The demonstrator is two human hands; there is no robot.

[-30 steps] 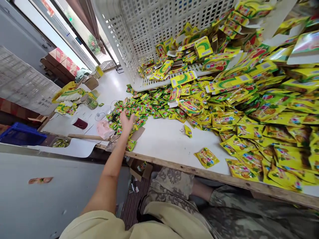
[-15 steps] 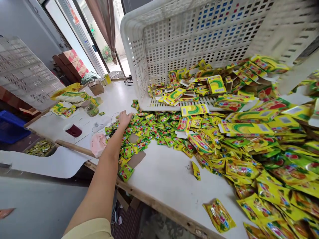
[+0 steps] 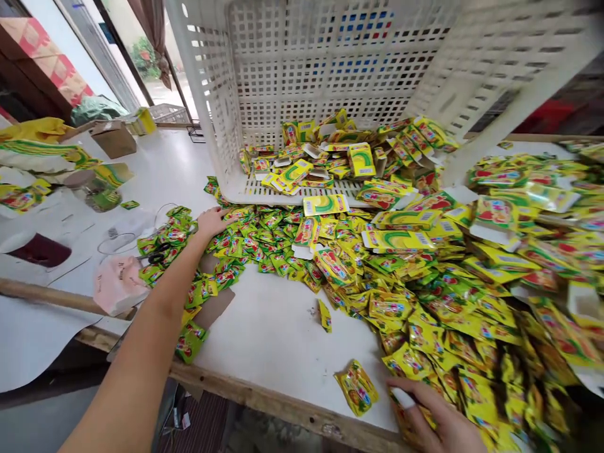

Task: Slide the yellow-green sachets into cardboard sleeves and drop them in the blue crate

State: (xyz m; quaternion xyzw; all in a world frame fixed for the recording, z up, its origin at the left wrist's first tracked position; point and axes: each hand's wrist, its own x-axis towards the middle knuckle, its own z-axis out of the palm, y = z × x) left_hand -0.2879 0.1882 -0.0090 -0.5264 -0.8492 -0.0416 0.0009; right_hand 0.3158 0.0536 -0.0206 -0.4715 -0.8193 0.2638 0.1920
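Left hand (image 3: 213, 223) loosely open on green packets (image 3: 236, 244), beside the basket's (image 3: 321, 82) near-left corner. Right hand (image 3: 441, 418) at yellow packets (image 3: 422, 336) on the basket's near side — can't tell if it's gripping. Looks like loose-packet handling; a clean pick needs fingertips round one. White table (image 3: 274, 340) under basket — curtain (image 3: 153, 31) beyond its left.

Shows a dark red cup (image 3: 43, 250) at far left, near a pink bag (image 3: 119, 284) with faint writing. Farther back, has a small brown carton (image 3: 113, 139) just in front of a green plastic bundle (image 3: 97, 111). Also includes a black wire rack (image 3: 195, 133), a gathered brown curtain (image 3: 153, 34) and, outdoors, a leafy plant (image 3: 144, 56).
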